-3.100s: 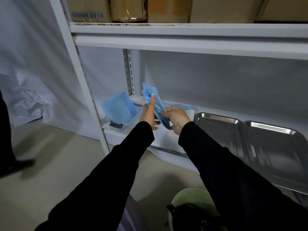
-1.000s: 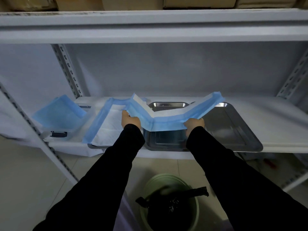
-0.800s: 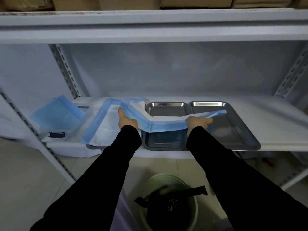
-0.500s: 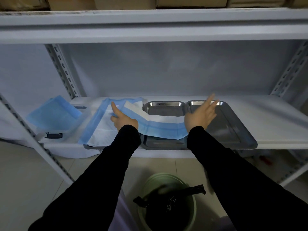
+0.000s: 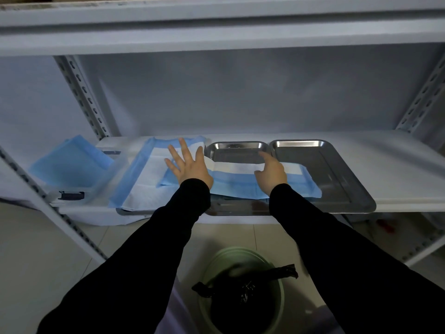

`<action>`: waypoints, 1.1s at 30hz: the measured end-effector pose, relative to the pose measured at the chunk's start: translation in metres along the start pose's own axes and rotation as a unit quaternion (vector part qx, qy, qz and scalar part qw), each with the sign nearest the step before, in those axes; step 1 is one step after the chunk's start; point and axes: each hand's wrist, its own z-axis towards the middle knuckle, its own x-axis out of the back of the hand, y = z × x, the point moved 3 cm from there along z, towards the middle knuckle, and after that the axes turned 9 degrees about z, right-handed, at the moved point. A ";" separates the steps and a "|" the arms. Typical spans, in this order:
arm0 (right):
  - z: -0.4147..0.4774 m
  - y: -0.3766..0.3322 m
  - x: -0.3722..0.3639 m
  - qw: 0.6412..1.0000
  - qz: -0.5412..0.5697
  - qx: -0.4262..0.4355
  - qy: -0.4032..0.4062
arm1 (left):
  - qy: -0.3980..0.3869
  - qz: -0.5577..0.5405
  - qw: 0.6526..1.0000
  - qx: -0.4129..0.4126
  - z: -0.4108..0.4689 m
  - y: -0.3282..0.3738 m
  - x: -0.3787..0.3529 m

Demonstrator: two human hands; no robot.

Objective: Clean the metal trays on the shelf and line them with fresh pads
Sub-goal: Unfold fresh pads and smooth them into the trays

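Head view: my left hand (image 5: 189, 166) is flat with fingers spread, and my right hand (image 5: 271, 175) is loose and ungripping. Both are on the half-folded pad (image 5: 237, 186), which lies across the middle tray (image 5: 237, 150) under them. I judge I'm lining it. Next I unfold the pad beyond my fingertips and square it.

Both arms stretch forward from the bottom of the view, each in a black sleeve that ends at the wrist. The left arm (image 5: 144, 249) runs up and to the right and the right arm (image 5: 337, 242) up and to the left, so the hands end near each other but apart. The left hand (image 5: 189, 165) is palm down, fingers straight and fanned wide, thumb out to the right. The right hand (image 5: 271, 173) is palm down too, forefinger pointing ahead, the other fingers loosely bent and slightly blurred
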 end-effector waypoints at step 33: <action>0.024 -0.001 -0.024 0.956 -0.223 0.015 -0.192 | -0.058 -0.082 0.988 -0.116 0.031 0.031 -0.018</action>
